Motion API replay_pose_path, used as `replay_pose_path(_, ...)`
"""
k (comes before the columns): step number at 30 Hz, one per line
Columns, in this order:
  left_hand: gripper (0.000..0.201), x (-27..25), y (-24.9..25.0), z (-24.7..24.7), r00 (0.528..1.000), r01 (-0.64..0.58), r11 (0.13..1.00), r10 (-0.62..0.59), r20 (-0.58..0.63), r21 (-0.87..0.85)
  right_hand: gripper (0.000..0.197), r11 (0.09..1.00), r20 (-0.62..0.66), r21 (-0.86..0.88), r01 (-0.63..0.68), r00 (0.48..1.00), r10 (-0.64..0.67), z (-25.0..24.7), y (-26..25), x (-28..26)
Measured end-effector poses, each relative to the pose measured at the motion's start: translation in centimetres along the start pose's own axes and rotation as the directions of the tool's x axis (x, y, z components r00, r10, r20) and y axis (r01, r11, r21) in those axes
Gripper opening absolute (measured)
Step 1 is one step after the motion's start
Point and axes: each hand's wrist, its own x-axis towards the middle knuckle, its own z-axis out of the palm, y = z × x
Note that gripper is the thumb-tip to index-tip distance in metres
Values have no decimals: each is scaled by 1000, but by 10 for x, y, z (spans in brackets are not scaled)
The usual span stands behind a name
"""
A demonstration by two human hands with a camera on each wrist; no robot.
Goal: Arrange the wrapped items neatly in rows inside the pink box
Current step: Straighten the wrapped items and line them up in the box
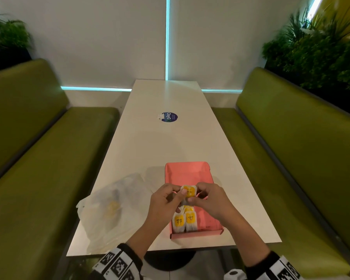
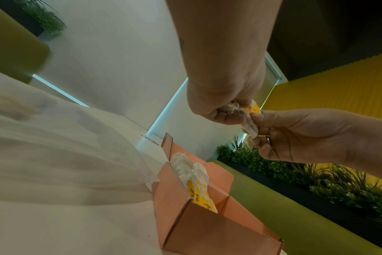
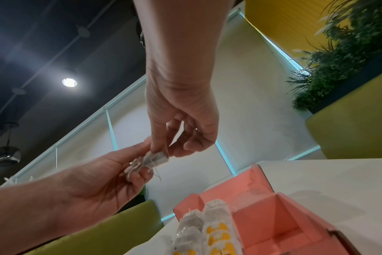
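While the pink box (image 1: 187,172) sits open on the white table (image 1: 162,142), left hand (image 1: 166,201) and right hand (image 1: 208,201) pinch one wrapped item (image 1: 189,191) between them, held above the box. Other wrapped items (image 1: 185,220) stand in two rows at its near-left corner. Plastic bag (image 1: 111,211) lies left of the box.

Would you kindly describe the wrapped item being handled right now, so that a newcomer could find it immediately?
Start at the white table and find the pink box near its close end. Just above the box, the left hand and right hand pinch one wrapped item with a yellow label. Unlike the other wrapped items, which lie in the box, it is held in the air.
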Motion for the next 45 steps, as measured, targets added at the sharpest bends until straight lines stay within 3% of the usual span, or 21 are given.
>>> replay_pose_path(3,3,1,0,1,1000,15,999,-16,11,29,18,998,-56,11,-59,997,59,-2,10,4)
replay_pose_path(6,10,5,-10,1,995,80,973,-92,46,215,32,986,-129,-3,-168,978,166,-4,34,7)
replay_pose_path(9,22,2,-22,5,972,-8,806,-133,194,592,43,962,-74,-115,-247,968,240,-1,56,4)
replay_pose_path(12,28,-5,-29,17,945,-166,635,-116,306,754,35,943,-60,-211,-256,967,249,5,69,-1)
replay_pose_path(16,39,-9,-38,28,919,-209,573,-162,360,792,18,930,-65,-278,-239,971,230,15,81,-3)
replay_pose_path(22,50,-8,-49,33,914,-220,517,-187,360,827,23,925,-31,-328,-189,981,190,18,84,-3)
replay_pose_path(25,45,-8,-50,33,917,-218,514,-184,355,830,32,930,38,-326,-172,980,194,16,85,-3)
replay_pose_path(31,37,-9,-51,34,922,-242,497,-150,357,833,28,934,211,-340,-111,959,191,13,78,-5)
replay_pose_path(39,26,-10,-54,35,933,-204,509,-158,324,836,34,910,295,-390,-140,917,267,24,77,6)
replay_pose_path(45,30,-11,-56,35,936,-202,517,-149,319,832,32,882,315,-430,-193,884,347,28,75,11)
